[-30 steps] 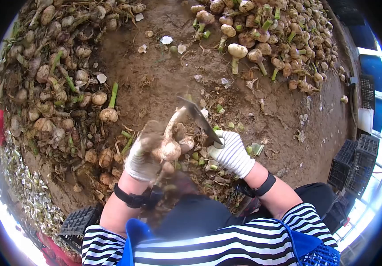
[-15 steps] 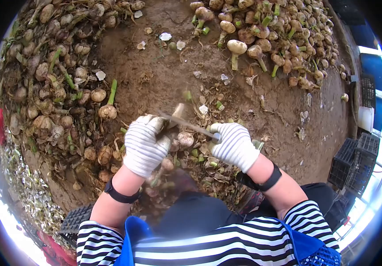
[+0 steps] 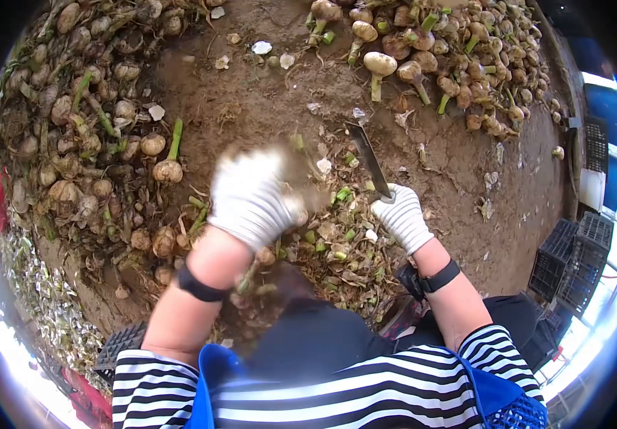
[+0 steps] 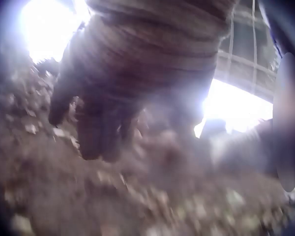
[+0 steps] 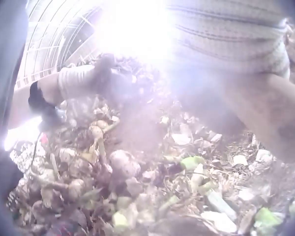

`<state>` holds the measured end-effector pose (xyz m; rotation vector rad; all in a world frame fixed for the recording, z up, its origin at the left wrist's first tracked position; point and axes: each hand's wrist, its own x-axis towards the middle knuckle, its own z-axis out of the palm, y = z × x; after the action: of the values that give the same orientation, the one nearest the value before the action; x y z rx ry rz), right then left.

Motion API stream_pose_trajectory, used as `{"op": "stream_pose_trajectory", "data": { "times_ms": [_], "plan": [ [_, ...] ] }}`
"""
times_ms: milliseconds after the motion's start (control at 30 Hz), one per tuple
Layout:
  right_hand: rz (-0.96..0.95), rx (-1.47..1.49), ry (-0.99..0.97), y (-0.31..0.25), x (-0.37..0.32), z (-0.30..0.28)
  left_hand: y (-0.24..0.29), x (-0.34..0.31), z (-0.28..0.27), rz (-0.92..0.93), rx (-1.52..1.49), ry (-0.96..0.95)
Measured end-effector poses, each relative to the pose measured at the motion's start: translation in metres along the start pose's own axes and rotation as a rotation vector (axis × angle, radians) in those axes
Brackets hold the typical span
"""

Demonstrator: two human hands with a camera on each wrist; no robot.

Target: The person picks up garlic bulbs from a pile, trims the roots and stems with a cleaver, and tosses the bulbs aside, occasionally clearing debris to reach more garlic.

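My left hand [image 3: 251,196], in a white striped glove, is lifted over the ground in front of me and blurred by motion. In the left wrist view its fingers [image 4: 91,130] point downward, with a brown blur beside them; whether they hold a garlic bulb I cannot tell. My right hand [image 3: 401,218], gloved the same way, grips a knife [image 3: 369,157] by its handle, the dark flat blade pointing away and slightly left. Beneath the hands lie cut stem pieces and leaf scraps [image 3: 337,247]. A garlic bulb [image 5: 124,164] rests among the scraps in the right wrist view.
A large heap of garlic with stems and roots [image 3: 65,143] covers the left side. Another pile of garlic, stems mostly short [image 3: 423,57], lies at the far right. Black crates [image 3: 573,250] stand at the right edge, and bare soil [image 3: 251,107] runs between the heaps.
The left hand held a garlic bulb by the knife, whose blade crossed its stem. Now the hands are apart: the knife has swung right and forward, and the left hand has moved up.
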<state>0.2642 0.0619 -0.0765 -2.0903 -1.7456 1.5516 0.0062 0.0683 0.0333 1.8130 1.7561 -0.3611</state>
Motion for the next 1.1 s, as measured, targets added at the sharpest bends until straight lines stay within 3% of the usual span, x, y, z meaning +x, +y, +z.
{"op": "stream_pose_trajectory", "data": {
  "times_ms": [67,200,267,300,333,400,500,533,567,633,667,733,800,833,900,933,967,1033,1067,1100],
  "plan": [
    [0.043,-0.058,-0.024,-0.002,-0.005,-0.003,-0.007,0.003,0.108,0.102,0.216,0.076],
    [-0.026,-0.186,-0.041,-0.015,-0.020,0.000,-0.013,0.005,0.129,-0.016,-0.047,0.115],
    [-0.297,-0.294,0.033,-0.036,-0.026,-0.004,-0.020,0.001,0.116,-0.111,-1.321,0.130],
    [-0.378,-0.407,0.044,-0.059,-0.035,-0.011,-0.021,-0.003,0.103,-0.101,-1.532,0.165],
    [-0.452,-0.482,0.030,-0.072,-0.041,-0.014,-0.021,-0.008,0.100,0.025,-1.690,0.243],
    [-0.620,-0.605,0.017,-0.084,-0.044,-0.014,-0.021,-0.012,0.094,0.005,-1.840,0.242],
    [-0.654,-0.668,-0.048,-0.099,-0.045,-0.010,-0.020,-0.014,0.091,-0.063,-2.300,0.175],
    [-0.655,-0.700,-0.080,-0.101,-0.045,-0.008,-0.025,-0.013,0.101,-0.063,-2.302,0.175],
    [-0.654,-0.677,-0.069,-0.107,-0.046,-0.007,-0.034,-0.009,0.117,0.136,-1.781,0.331],
    [-0.655,-0.673,-0.096,-0.120,-0.048,-0.003,-0.034,-0.018,0.118,0.308,-2.018,0.271],
    [-0.655,-0.666,-0.121,-0.125,-0.048,0.000,-0.031,-0.020,0.117,0.307,-2.019,0.269],
    [-0.684,-0.668,-0.136,-0.131,-0.048,0.009,-0.027,-0.021,0.116,0.208,-2.533,0.105],
    [-0.736,-0.652,-0.111,-0.132,-0.046,0.018,-0.031,-0.024,0.128,0.272,-2.512,0.135],
    [-0.777,-0.613,-0.075,-0.133,-0.044,0.021,-0.034,-0.026,0.131,0.331,-1.805,0.243],
    [-0.745,-0.618,-0.084,-0.123,-0.037,0.029,-0.035,-0.035,0.134,0.349,-1.097,0.312],
    [-0.710,-0.620,-0.088,-0.122,-0.036,0.029,-0.030,-0.044,0.124,0.356,-1.315,0.325],
    [-0.448,-0.768,-0.158,-0.126,-0.030,0.023,-0.025,-0.053,0.111,0.364,-1.532,0.338],
    [-0.118,-0.823,-0.185,-0.082,0.004,0.008,-0.024,-0.059,0.095,0.366,-1.858,0.368],
    [-0.071,-0.844,-0.092,-0.075,0.004,0.005,-0.027,-0.058,0.090,0.363,-1.967,0.388],
    [-0.137,-0.786,0.001,-0.066,0.003,0.004,-0.034,-0.048,0.083,0.219,-1.972,0.386]
  ]
}}
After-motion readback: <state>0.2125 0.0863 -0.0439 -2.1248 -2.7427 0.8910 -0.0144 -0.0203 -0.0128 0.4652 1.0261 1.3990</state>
